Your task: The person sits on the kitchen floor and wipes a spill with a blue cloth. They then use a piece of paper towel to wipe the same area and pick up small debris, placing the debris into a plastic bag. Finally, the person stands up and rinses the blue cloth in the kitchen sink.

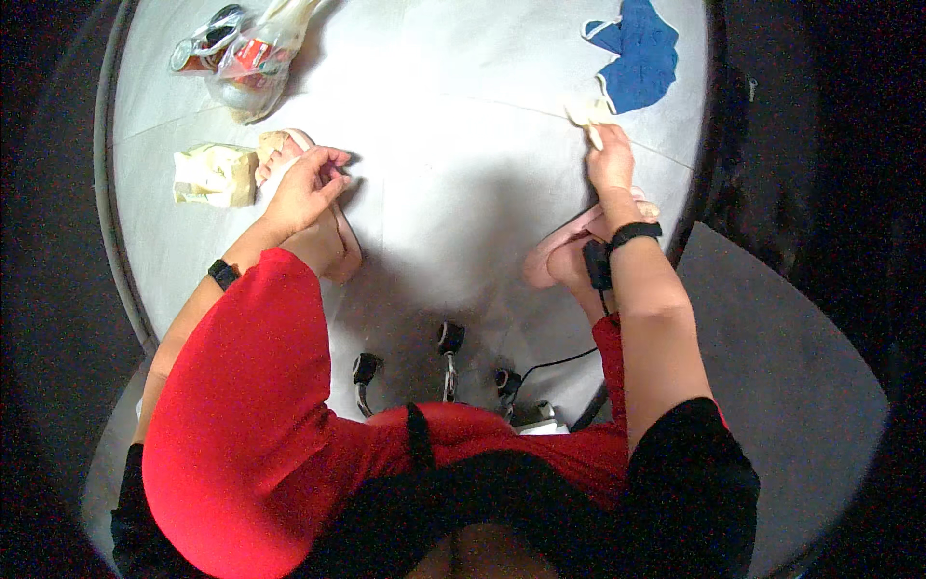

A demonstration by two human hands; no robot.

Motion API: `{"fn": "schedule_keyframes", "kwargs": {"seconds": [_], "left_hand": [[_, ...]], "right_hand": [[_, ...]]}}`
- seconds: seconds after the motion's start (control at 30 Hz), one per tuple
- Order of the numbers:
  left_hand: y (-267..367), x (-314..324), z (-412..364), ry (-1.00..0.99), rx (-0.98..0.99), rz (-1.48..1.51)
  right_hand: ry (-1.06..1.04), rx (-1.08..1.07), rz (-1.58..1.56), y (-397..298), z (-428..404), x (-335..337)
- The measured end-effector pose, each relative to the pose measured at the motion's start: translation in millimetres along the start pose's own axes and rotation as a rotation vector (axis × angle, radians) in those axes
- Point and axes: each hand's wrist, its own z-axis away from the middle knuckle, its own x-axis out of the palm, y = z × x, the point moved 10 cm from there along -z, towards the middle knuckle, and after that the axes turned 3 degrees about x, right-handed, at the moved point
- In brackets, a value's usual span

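My left hand [307, 181] hangs over my left foot, its thumb and fingertips apart and nothing visible between them. The foot wears a pink slipper [350, 246] with a pale, fluffy-looking trim at the toes. Just left of it lies a crumpled cream and pale green packet [213, 176]. My right hand [611, 155] reaches down past my right foot, with a small cream-coloured limp piece [589, 116] in its fingers; its material is unclear. Right beyond that piece, a blue cloth item with white edging [640, 65] lies on the floor. A second pink slipper [553, 250] is on my right foot.
A knotted clear plastic bag [253, 72] with a can and red-labelled containers lies at the far left. Chair casters [450, 338] stand below me. A black cable [557, 362] runs from a small black box [597, 265] by my right ankle. A dark rim [108, 166] bounds the pale floor.
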Motion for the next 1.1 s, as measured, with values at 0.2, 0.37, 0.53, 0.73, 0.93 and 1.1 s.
{"fn": "schedule_keyframes", "kwargs": {"seconds": [0.2, 0.37, 0.53, 0.73, 0.93, 1.1], "left_hand": [[-0.8, 3.7, -4.1, -0.028, 0.012, -0.023], [1.2, 3.1, -3.4, -0.012, 0.043, -0.065], [-6.8, 8.1, -1.2, -0.048, -0.034, -0.03], [-0.2, -10.3, 10.6, -0.003, 0.031, -0.046], [-1.7, -0.4, 7.2, -0.042, 0.042, 0.036], [1.3, -8.7, 6.2, 0.042, 0.151, -0.01]], "right_hand": [[0.207, 0.097, 0.084, -22.2, 9.2, 10.4], [0.039, 0.1, -0.108, -107.9, 19.7, 56.0], [-0.17, -0.016, -0.159, -179.5, 36.4, 70.4], [0.083, 0.31, -0.416, -87.6, 34.8, -8.3], [0.046, 0.457, 0.134, 26.0, 48.6, -38.2], [0.04, 0.237, -0.029, -71.4, 65.7, 52.8]]}}
